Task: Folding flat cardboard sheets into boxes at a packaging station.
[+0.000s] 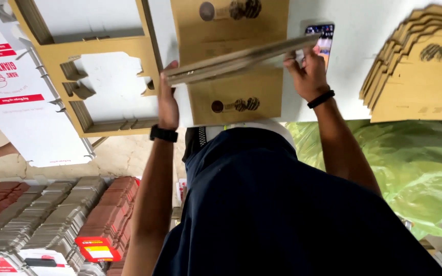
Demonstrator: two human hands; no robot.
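White surface [364, 61] across the top of frame. We hold a thin stack of flat brown cardboard blanks [241, 59] at upper centre, left hand [167, 99] and right hand [308, 71] each pinching one end. Looks light, stiff, bends if unsupported; best gripped at both edges.

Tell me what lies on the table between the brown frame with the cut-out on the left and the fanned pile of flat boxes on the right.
In the head view, a flat brown carton lies there, with a phone beside it; both hands hold a cardboard stack above them.
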